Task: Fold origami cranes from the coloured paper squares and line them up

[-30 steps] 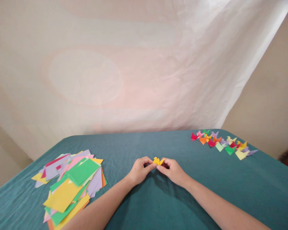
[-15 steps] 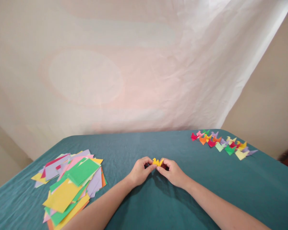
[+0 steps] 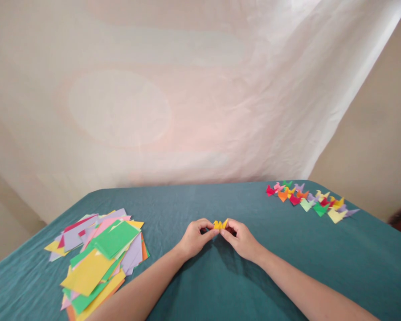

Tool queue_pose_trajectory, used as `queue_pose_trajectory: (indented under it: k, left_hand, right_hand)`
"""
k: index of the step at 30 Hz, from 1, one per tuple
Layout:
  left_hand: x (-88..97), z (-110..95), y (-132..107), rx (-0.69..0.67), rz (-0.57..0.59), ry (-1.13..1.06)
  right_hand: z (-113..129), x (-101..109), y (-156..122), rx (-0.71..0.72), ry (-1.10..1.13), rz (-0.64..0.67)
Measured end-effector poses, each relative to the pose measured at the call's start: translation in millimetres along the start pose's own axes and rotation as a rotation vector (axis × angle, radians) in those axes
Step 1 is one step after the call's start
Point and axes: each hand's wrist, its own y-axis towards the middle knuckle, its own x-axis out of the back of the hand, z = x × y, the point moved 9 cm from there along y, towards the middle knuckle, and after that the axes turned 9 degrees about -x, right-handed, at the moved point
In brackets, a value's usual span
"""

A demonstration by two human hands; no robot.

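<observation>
A small yellow folded paper figure [image 3: 220,224] is pinched between both my hands over the middle of a teal tablecloth [image 3: 220,285]. My left hand [image 3: 195,238] grips its left side with thumb and fingertips closed. My right hand [image 3: 242,240] pinches its right side the same way. Both forearms reach in from the bottom edge.
A loose pile of coloured paper squares [image 3: 98,254] lies at the left front of the table. A cluster of several finished folded paper figures [image 3: 309,200] sits at the far right. A pale sheet [image 3: 173,89] hangs behind the table.
The hands and the yellow figure have barely shifted; the fingers have adjusted slightly around the paper.
</observation>
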Motion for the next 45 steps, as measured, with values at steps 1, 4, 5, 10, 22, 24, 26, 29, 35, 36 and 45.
queue_pose_trajectory:
  k: [1,4,5,10,22,24,26,29,35,36,45]
  left_hand:
    - [-0.2,0,0,-0.001,0.007,0.0]
    - [0.6,-1,0,-0.002,0.006,0.002]
    - [1.4,-1,0,-0.003,-0.003,0.004]
    - [1.8,-4,0,-0.048,-0.023,0.013]
    - [-2.9,-4,-1,-0.069,0.012,0.036]
    - [-1.4,-2,0,-0.057,-0.004,0.047]
    - [-0.7,0,0,-0.051,-0.013,0.054]
    - [-1.7,2,0,-0.051,-0.008,0.054]
    - [-1.5,0,0,-0.05,-0.011,0.03]
    - [-0.4,0,0,-0.044,-0.02,0.027]
    - [2.4,5,0,0.012,-0.065,0.024]
  right_hand:
    - [0,0,0,-0.004,-0.004,-0.005]
    - [-1,0,0,-0.008,-0.004,-0.015]
    - [-1,1,0,-0.005,-0.003,-0.017]
    - [0,-1,0,0.0,0.035,0.013]
    - [8,5,0,0.07,0.051,-0.007]
    - [6,6,0,0.054,0.056,-0.026]
    - [5,6,0,0.048,0.06,-0.048]
    - [6,8,0,0.054,0.06,-0.064]
    - [13,12,-2,0.093,0.041,-0.069]
    - [13,13,-2,0.087,0.037,-0.079]
    - [3,11,0,0.03,0.026,-0.119]
